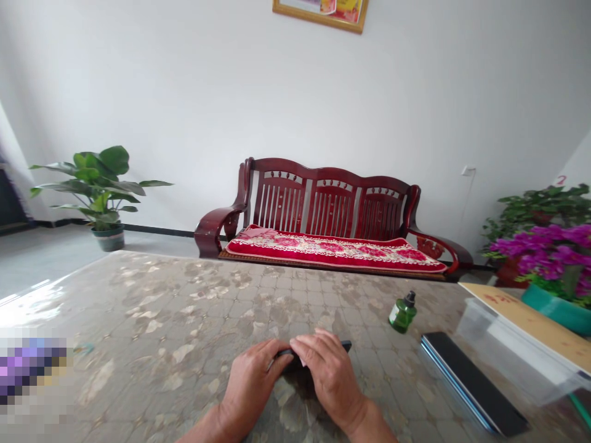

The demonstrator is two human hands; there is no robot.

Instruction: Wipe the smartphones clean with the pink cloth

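Both hands meet at the near middle of the table around a thin black object (346, 346). My left hand (252, 387) is closed on its left end, thumb and fingers pinching the edge. Over the middle and right part lies my right hand (331, 376), its fingers bent across the top and its thumb towards the left. A dark corner sticks out past the right fingers. Most of the object is covered, so its kind cannot be made out. Below the hands shows the patterned tablecloth (184, 332).
To the right stand a green pump bottle (402, 314), a long flat black-topped case (473, 381) and a clear plastic box (503, 347) under a tan board (521, 314). Purple flowers (554, 252) sit in a teal pot. A blurred-out item (30, 369) lies left. Beyond is a wooden bench (330, 203).
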